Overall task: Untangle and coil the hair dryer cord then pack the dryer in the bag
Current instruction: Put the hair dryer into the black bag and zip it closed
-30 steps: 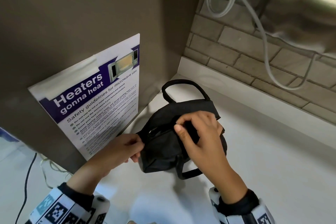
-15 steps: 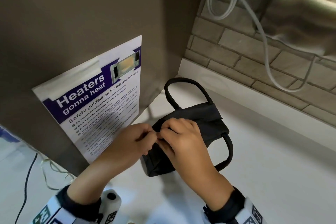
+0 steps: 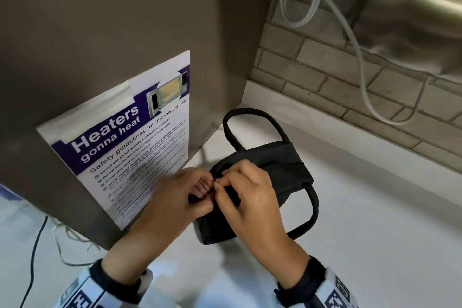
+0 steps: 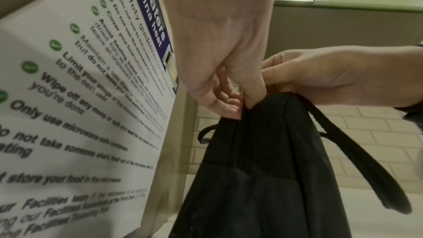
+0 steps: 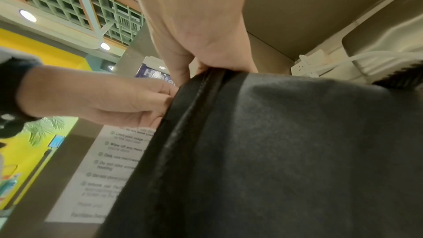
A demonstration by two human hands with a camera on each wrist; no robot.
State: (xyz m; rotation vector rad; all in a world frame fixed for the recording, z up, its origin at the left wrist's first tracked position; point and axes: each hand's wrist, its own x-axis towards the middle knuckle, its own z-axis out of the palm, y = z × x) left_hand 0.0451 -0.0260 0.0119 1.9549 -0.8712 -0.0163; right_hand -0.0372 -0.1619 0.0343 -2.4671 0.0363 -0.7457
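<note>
Head view shows our black fabric bag (image 3: pixel 280 170) lying near the countertop's (image 3: pixel 375 220) back-left corner; our left hand (image 3: pixel 175 197) and right hand (image 3: pixel 250 197) both pinch its zipped top edge; it looks soft, light, floppy, so we would hold beside the zipper, or by the handles; dryer unseen.

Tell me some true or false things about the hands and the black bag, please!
1. Both hands hold the black bag at one end. True: left hand and right hand pinch it there.
2. The bag hangs on the wall. False: it rests on the white counter.
3. The hair dryer lies beside the bag. False: no dryer is in view.
4. A microwave safety poster is left of the bag. True.
5. The bag has two loop handles. True.
</note>
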